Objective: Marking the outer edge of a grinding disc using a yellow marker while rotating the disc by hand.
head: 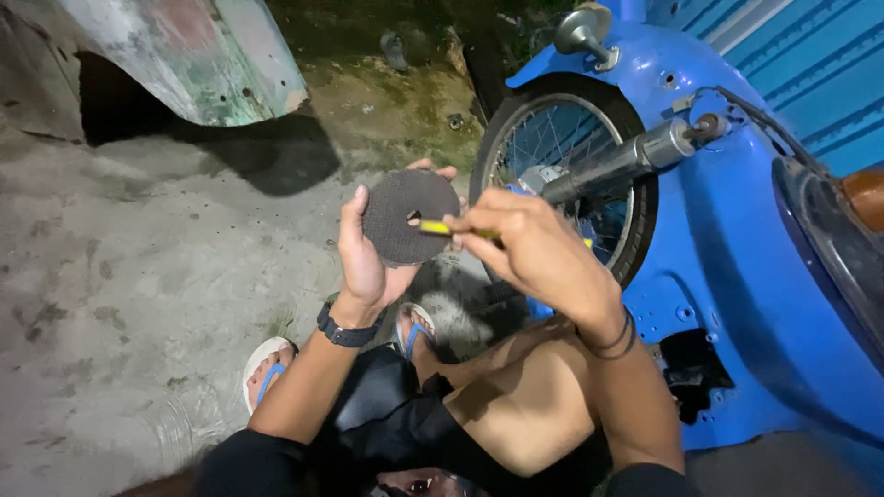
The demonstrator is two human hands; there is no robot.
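1. Only the head view is given, looking down on a person crouched on a rough concrete floor [157, 267] beside a blue scooter [737, 276].
2. Left hand [364, 253]: raised in front of the scooter's front wheel [562, 156], its fingers [433, 168] curled round the rim of a dark round disc [405, 213], thumb on the near edge. The disc is held upright, flat face to the camera, with a small hole at its middle.
3. Right hand [534, 244]: clenched on a thin yellow tool [440, 227], gripped like a pencil. The tool's tip sits at the disc's centre hole; whether it passes through cannot be told.
4. A black watch [345, 331] is on the left wrist, and dark bands [619, 339] circle the right wrist.
5. Just behind the right hand, a grey fork tube [626, 158] slants across the wheel's spokes.
6. Below the hands, two feet in sandals [267, 364] with blue straps rest on the floor, knees bent above them.
7. At the floor's far left corner stands a worn, pale green curved panel [184, 55], casting a dark shadow.
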